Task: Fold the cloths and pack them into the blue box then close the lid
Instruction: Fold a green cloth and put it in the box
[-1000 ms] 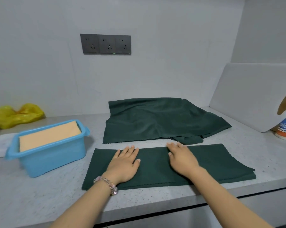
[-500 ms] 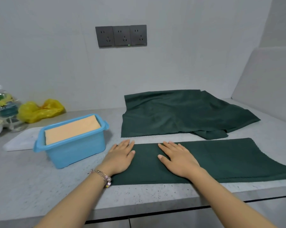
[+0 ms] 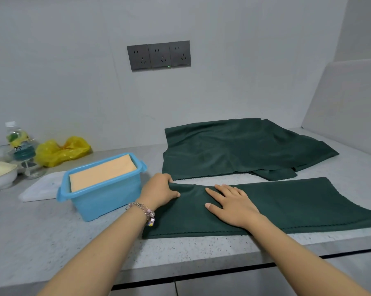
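Dark green folded cloth (image 3: 287, 206) lies along the counter's (image 3: 52, 242) front edge, beside the blue box (image 3: 103, 195). Left hand (image 3: 159, 191) pinches its left end, fingers curled; right hand (image 3: 233, 204) presses flat on it, fingers spread.

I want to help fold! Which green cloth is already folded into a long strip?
The front green cloth under both hands is the neat long strip. The back green cloth lies rumpled by the wall.
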Demonstrator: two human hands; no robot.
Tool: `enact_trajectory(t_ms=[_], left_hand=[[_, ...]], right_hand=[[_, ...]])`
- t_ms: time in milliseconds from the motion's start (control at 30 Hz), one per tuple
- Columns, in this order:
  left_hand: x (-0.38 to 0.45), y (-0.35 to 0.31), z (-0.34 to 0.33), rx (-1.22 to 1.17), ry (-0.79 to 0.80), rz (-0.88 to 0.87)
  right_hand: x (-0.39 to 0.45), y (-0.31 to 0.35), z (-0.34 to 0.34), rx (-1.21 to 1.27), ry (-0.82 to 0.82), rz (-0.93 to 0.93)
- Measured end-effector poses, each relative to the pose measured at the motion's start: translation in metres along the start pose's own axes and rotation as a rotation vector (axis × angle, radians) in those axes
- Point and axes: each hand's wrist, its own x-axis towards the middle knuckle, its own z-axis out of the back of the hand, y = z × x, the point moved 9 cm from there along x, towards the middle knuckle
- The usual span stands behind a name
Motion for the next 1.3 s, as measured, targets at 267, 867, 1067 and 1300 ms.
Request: enact_trajectory(t_ms=[267, 867, 1067, 1300], left_hand=[[-0.005, -0.003, 0.024, -0.131, 0.166, 0.1], [0.005, -0.097, 0.034, -1.106, 0.104, 0.153], [0.005, -0.14, -0.003, -1.133, 0.126, 0.134], [0.001, -0.174, -0.061, -0.949, 0.164, 0.116]], right_hand=[[-0.002, -0.002, 0.001, 0.071, 0.073, -0.014], [-0.033, -0.03, 0.057, 0.63, -0.293, -0.023], [-0.075, -0.087, 0.068, 1.059, -0.429, -0.276], [-0.101, -0.103, 0.055, 0.908, -0.345, -0.416]])
